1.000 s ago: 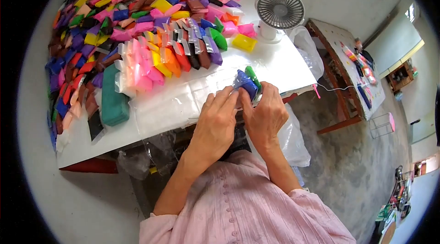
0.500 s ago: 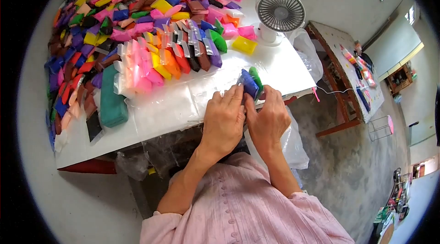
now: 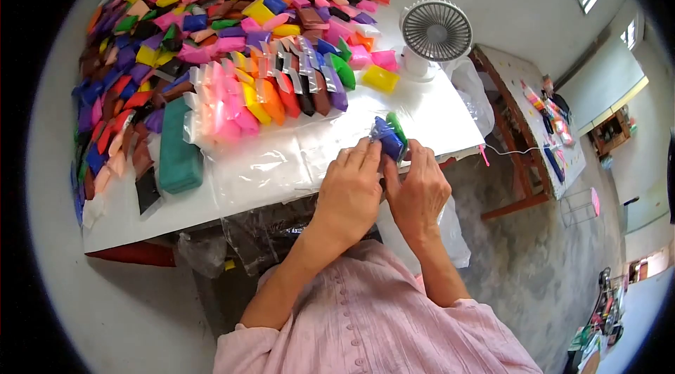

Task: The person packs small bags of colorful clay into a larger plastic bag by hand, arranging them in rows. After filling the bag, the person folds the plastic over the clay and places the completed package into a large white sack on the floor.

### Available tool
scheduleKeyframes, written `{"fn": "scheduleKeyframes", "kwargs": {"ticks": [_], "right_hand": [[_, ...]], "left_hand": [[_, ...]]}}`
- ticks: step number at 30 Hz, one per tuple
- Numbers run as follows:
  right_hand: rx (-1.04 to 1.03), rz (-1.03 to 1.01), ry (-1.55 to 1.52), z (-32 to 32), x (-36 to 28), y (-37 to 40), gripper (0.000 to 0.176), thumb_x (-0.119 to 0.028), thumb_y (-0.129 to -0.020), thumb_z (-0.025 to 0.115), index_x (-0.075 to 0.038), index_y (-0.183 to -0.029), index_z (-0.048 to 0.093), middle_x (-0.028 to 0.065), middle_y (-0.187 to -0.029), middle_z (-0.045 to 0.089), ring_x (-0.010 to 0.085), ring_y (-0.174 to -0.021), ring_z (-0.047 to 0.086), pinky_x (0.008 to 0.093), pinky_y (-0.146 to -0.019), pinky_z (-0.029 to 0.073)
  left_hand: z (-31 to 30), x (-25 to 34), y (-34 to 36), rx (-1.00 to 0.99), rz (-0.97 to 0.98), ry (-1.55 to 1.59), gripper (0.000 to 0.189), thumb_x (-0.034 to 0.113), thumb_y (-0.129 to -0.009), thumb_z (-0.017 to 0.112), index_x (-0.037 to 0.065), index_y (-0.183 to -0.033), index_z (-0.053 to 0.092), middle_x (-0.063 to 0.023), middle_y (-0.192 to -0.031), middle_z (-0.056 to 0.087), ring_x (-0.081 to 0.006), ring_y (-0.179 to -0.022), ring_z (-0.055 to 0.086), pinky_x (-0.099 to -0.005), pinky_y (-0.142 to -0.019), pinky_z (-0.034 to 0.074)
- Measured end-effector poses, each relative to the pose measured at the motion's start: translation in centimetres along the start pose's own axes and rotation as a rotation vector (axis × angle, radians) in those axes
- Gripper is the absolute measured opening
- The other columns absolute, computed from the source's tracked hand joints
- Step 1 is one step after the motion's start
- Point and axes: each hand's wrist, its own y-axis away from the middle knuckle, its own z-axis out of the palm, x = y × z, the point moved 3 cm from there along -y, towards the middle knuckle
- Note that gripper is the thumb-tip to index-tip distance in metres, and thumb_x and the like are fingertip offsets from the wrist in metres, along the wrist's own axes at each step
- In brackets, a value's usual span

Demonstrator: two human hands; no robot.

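At the front edge of the table, a blue packet [image 3: 389, 140] in clear wrapping and a green packet [image 3: 397, 126] stand pressed side by side between my hands. My left hand [image 3: 351, 188] has its fingertips closed on the left side of the blue packet. From the other side, my right hand [image 3: 420, 191] grips the green packet, its thumb low near the blue one. Their lower ends are partly hidden by my fingers. Left of them stands a row of wrapped packets [image 3: 271, 101], running from pale pink through yellow, orange, red, black and brown to purple.
A large heap of coloured packets [image 3: 211, 15] covers the back left of the white table [image 3: 281, 166]. A teal block [image 3: 180, 152] sits left of the row. A yellow packet [image 3: 380, 79] lies near a white fan [image 3: 436, 33]. Behind is a second table [image 3: 517, 93].
The view has shifted slightly. My right hand's fingers have straightened a little along the green packet, and both packets remain between my hands.
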Motion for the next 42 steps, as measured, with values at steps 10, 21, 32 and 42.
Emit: {"fn": "scheduleKeyframes", "kwargs": {"ticks": [10,21,32,42], "right_hand": [[-0.105,-0.003,0.009,-2.5,-0.1,-0.9,0.044,-0.024,-0.08,0.077,-0.001,-0.113,0.06,0.0113,-0.089,0.064,0.029,-0.075,0.065,0.0377,-0.063,0.051],[-0.315,-0.086,-0.172,1.7,-4.1,-13.2,0.05,-0.05,-0.088,0.066,-0.001,-0.08,0.069,0.0135,-0.07,0.066,0.0315,-0.063,0.063,0.0414,-0.062,0.049],[-0.644,-0.084,-0.111,7.0,-4.6,-14.2,0.056,-0.055,-0.083,0.065,-0.005,-0.056,0.068,0.015,-0.058,0.062,0.035,-0.062,0.064,0.044,-0.06,0.051],[-0.627,-0.119,-0.015,6.4,-5.9,-14.4,0.038,-0.037,-0.074,0.065,-0.001,-0.066,0.071,0.0187,-0.064,0.065,0.0362,-0.064,0.065,0.045,-0.064,0.05]], "left_hand": [[0.1,-0.8,-0.3,0.058,0.035,-0.018,0.047,0.004,-0.081,0.058,-0.01,-0.126,0.054,-0.0238,-0.131,0.056,-0.0353,-0.115,0.055,-0.0428,-0.097,0.043],[1.0,-1.1,0.4,0.07,0.07,-0.115,0.054,0.007,-0.083,0.057,-0.005,-0.135,0.05,-0.0191,-0.135,0.053,-0.0326,-0.119,0.051,-0.0425,-0.099,0.041],[1.0,-1.0,0.4,0.055,0.05,-0.088,0.062,0.005,-0.082,0.058,-0.002,-0.142,0.043,-0.0163,-0.14,0.05,-0.0335,-0.118,0.049,-0.0445,-0.098,0.041],[0.9,-0.9,0.3,0.066,0.041,-0.1,0.056,0.007,-0.084,0.058,-0.002,-0.138,0.045,-0.0164,-0.138,0.051,-0.0338,-0.118,0.049,-0.046,-0.097,0.041]]}}
